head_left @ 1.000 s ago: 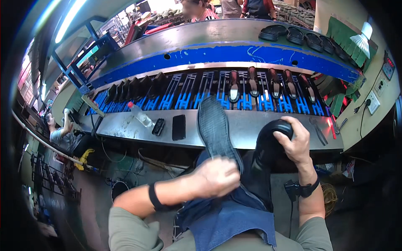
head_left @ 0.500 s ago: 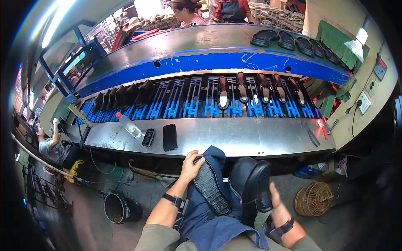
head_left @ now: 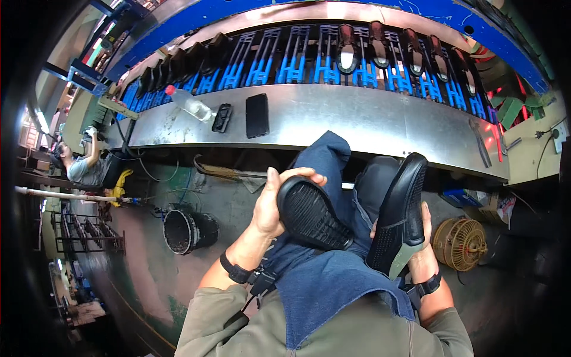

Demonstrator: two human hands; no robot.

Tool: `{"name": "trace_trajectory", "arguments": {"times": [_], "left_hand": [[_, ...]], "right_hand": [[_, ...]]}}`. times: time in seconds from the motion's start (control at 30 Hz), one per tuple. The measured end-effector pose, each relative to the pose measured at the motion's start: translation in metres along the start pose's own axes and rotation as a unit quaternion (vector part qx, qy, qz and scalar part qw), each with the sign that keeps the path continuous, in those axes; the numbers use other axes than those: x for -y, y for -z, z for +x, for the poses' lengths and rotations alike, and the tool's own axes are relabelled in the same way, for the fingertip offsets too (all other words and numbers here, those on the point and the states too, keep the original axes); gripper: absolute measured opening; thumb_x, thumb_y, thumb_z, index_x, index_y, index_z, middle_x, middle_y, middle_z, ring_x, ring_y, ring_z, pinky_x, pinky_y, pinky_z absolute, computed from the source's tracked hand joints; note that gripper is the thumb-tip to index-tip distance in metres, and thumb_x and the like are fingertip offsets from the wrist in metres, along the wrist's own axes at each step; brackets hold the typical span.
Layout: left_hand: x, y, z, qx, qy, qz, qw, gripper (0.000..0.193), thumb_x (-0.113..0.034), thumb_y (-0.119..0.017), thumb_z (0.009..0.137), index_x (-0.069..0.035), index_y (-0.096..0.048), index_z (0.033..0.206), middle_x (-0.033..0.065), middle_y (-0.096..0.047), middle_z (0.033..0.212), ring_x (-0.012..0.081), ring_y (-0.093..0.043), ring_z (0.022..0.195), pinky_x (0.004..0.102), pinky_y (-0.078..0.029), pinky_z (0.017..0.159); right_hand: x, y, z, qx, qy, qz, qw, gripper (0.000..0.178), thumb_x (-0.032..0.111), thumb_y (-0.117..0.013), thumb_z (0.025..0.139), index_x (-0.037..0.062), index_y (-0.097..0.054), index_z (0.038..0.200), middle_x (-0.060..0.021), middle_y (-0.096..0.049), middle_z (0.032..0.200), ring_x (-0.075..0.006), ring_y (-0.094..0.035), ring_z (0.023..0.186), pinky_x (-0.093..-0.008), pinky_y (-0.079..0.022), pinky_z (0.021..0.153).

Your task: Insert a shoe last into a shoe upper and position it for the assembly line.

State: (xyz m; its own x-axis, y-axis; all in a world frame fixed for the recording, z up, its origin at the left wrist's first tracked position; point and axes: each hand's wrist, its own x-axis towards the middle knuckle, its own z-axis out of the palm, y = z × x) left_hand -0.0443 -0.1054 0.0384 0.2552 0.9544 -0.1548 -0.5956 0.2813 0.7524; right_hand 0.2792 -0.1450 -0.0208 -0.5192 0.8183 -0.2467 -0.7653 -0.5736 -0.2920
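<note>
My left hand is wrapped round one end of a black shoe sole. Its ribbed tread faces up toward me, and the other end reaches down over my blue-clad lap. Whether an upper is joined to it is hidden. To the right, my right hand grips a black shoe from beneath and along its right side. That shoe lies on its side, slanting up and away from me, and a grey-green shoe last shows at its near end. The sole and the shoe are apart.
Ahead runs a metal ledge with a bottle, a black phone, a small black case and pliers. Behind it, shoes rest on blue racks. A bucket and a round wicker-like cage stand below.
The sole in my left hand has tilted, its gripped end now raised toward me. The shoe in my right hand has turned to show more of its side. My view has dipped lower.
</note>
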Motion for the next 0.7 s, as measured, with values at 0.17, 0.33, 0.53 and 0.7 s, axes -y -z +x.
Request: {"name": "trace_trajectory", "arguments": {"times": [0.17,0.33,0.53,0.7], "left_hand": [[-0.004,-0.007,-0.012,0.038,-0.028,-0.017,0.999,0.082,-0.062,-0.019,0.106,0.006,-0.049,0.141,0.0237,-0.06,0.135,0.0346,-0.057,0.129,0.0459,-0.047,0.111],[0.007,-0.008,-0.017,0.044,-0.021,-0.094,0.994,0.079,-0.059,-0.018,0.107,0.006,-0.05,0.138,0.0241,-0.062,0.13,0.0376,-0.059,0.126,0.049,-0.048,0.11],[0.004,-0.048,-0.009,0.093,-0.045,0.004,0.995,0.069,-0.048,-0.024,0.109,0.009,-0.056,0.131,0.0248,-0.065,0.125,0.0352,-0.063,0.12,0.0465,-0.049,0.108],[-0.019,-0.105,-0.018,0.134,-0.057,0.287,0.947,0.068,-0.047,-0.033,0.101,0.011,-0.063,0.12,0.0312,-0.066,0.121,0.0414,-0.064,0.115,0.0502,-0.048,0.105]], "right_hand": [[-0.01,0.028,0.009,-0.049,-0.002,-0.093,0.994,0.092,0.076,-0.04,0.092,-0.0021,-0.053,0.138,-0.0325,-0.065,0.112,-0.0487,-0.068,0.094,-0.0594,-0.057,0.082],[-0.009,0.033,-0.004,-0.024,-0.023,-0.178,0.984,0.088,0.069,-0.05,0.093,-0.0014,-0.044,0.146,-0.0313,-0.062,0.123,-0.0486,-0.068,0.102,-0.0624,-0.058,0.085],[0.008,-0.051,-0.012,0.13,-0.081,-0.395,0.906,0.101,0.079,-0.041,0.092,-0.0098,-0.051,0.139,-0.02,-0.066,0.126,-0.0277,-0.066,0.114,-0.0361,-0.053,0.098],[-0.007,-0.052,-0.026,0.166,0.02,-0.49,0.856,0.082,0.069,-0.044,0.095,-0.0054,-0.06,0.126,-0.0138,-0.068,0.103,-0.0191,-0.064,0.096,-0.0329,-0.049,0.083]]}}
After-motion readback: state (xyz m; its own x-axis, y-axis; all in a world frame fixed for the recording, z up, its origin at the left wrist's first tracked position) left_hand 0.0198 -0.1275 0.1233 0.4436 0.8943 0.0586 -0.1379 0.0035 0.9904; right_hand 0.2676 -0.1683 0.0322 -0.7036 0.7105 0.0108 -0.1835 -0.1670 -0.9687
